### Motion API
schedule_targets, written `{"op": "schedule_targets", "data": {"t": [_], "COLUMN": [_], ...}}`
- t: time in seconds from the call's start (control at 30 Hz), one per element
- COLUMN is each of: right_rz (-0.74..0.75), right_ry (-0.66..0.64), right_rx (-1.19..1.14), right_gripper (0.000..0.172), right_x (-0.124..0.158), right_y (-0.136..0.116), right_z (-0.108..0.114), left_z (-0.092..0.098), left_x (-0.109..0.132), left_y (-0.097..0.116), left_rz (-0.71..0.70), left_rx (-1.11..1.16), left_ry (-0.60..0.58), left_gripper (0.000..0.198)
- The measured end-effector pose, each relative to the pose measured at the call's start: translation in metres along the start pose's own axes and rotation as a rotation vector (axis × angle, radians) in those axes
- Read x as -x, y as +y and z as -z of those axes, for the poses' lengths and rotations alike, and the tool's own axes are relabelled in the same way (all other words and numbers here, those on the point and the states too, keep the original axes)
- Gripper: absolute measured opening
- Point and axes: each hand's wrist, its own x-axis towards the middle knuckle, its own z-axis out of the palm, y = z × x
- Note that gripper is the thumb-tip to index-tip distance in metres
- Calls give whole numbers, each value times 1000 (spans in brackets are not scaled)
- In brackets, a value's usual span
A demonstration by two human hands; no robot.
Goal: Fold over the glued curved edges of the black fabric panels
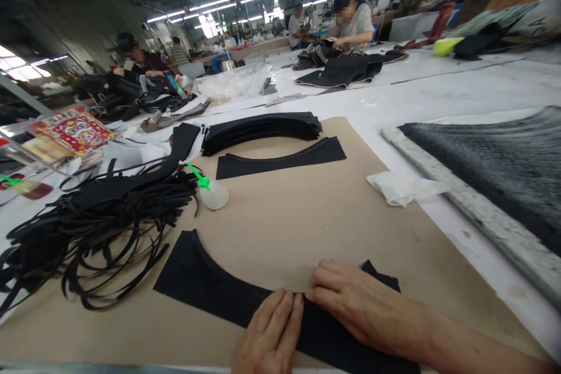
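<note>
Black, curved fabric piece [205, 283] lay flat at the near edge of a tan paper-covered worktable [307, 210]. Both hands pressed down on its upper edge, touching each other: left hand [269, 333] with fingers together, right hand [359, 304] with fingers flat and slightly spread, neither pinching. It looked thin, soft and light, best lifted by an edge or end. Beyond lay tangled black strips [100, 228], a small white squeeze bottle with green nozzle [213, 191], and a stack of matching curved black pieces [263, 128].
</note>
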Motion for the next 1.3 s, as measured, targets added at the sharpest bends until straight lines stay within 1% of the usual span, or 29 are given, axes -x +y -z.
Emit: {"op": "schedule_targets", "data": {"t": [0.17, 0.3, 0.37, 0.53, 0.6, 0.73, 0.87, 0.93, 1.0, 1.07, 1.17, 1.23, 1.3], "right_rz": [-71, -61, -84, -160, -159, -145, -90, -42, 10, 51, 92, 86, 39], "right_ry": [48, 70, 66, 62, 47, 29, -16, -47, -62, -69, -82, -86, -83], "right_rx": [-130, -132, -136, -122, -76, -2, 72, 124, 178, 231, 292, 299, 280], "right_gripper": [19, 23, 22, 16, 15, 12, 19, 21, 20, 19, 16, 15, 15], "right_x": [0, 0, 0, -3, -4, -4, -7, -9, -12, -14, -17, -18, -18], "right_y": [-3, -4, -5, -8, -10, -12, -11, -11, -10, -8, -6, -6, -6], "right_z": [5, 7, 7, 6, 6, 5, 8, 11, 13, 14, 11, 10, 8], "left_z": [10, 12, 12, 13, 12, 10, 7, 6, 6, 7, 12, 14, 15], "left_x": [-12, -18, -21, -27, -24, -13, -5, -5, -7, -10, -14, -15, -14], "left_y": [-8, -6, -4, 0, 3, 8, 10, 11, 12, 13, 12, 11, 11], "left_rz": [52, 160, 204, 277, 258, 230, 156, 175, 203, 191, 164, 167, 169], "left_rx": [196, 247, 296, 388, 360, 288, 243, 221, 220, 222, 227, 232, 238], "left_ry": [-13, -50, -71, -31, -17, -29, -35, -35, 4, 30, 6, -2, 2], "left_gripper": [38, 42, 41, 30, 29, 32, 32, 34, 36, 37, 37, 37, 36]}}
